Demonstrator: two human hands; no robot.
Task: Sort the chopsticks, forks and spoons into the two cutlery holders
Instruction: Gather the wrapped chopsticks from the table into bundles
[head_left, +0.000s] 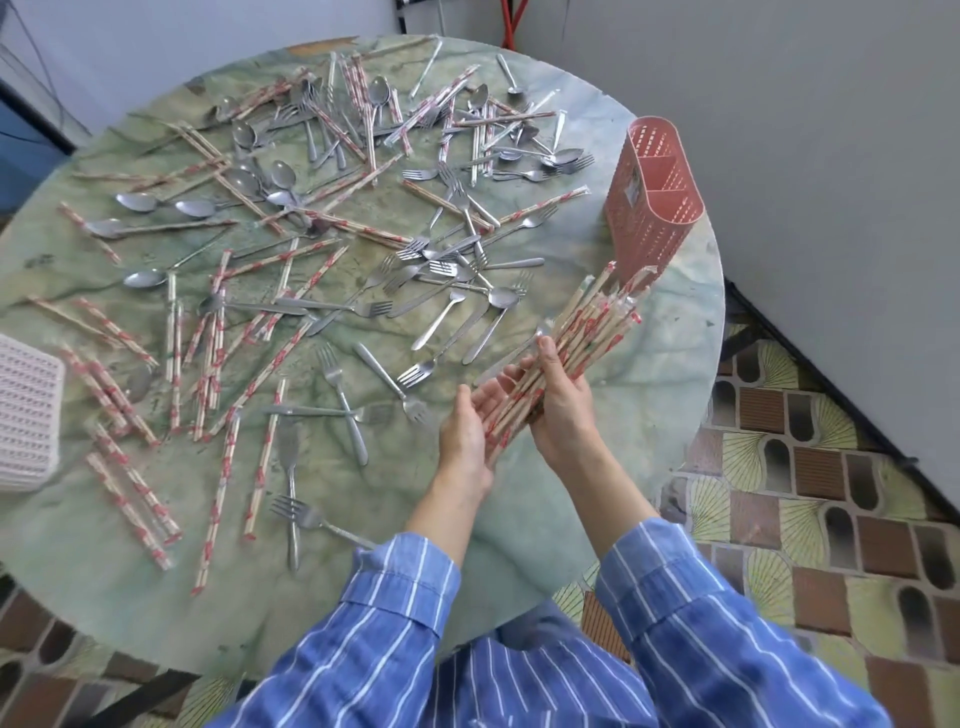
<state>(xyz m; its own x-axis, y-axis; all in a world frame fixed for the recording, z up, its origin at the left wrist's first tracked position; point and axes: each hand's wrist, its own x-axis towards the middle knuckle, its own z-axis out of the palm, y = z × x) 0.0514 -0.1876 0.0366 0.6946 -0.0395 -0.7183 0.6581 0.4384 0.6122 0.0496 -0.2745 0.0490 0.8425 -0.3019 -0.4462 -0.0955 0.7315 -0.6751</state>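
hands meet on the bundle of wrapped chopsticks (587, 332): your right hand (561, 410) curls round it low down, your left hand (467, 426) cradles the ends with near-straight fingers. it hangs over the marbled green table (519, 545), tips toward the pink holder (649, 218). likely light and stiff, yet the glossy sleeves may slip, so squeeze nearer mid-length. steel forks (332, 379) lie close, a white lattice holder (26, 415) sits left, and rounded spoons (140, 201) lie farther off.

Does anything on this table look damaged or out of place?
The table is chipped at its far rim, brown showing under the green surface. Otherwise only loose cutlery lies scattered; the pink holder stands upright.
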